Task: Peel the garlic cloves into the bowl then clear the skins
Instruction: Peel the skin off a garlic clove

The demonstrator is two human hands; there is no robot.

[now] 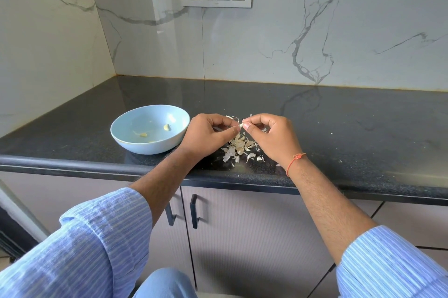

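Peeling in progress near the front edge of the dark speckled stone surface (339,128).

I see left hand (206,133) and right hand (271,135) both pinching one small white garlic clove (241,125); I would strip skin over the papery skin pile (238,148). Pale blue round bowl (150,128), just left: two peeled cloves countable.

Stone, glaze and paper around your bowl

Your pale blue bowl (150,129) looks like smooth glazed ceramic with a soft sheen. Under it, the countertop (339,128) is dark speckled polished stone, glossy enough to mirror the wall. Behind the bowl, the backsplash (315,31) is glossy white veined marble-look slab. Right of the bowl, the garlic skins (238,148) look dry, papery and matt. Your sleeves (97,237) are striped woven cloth.
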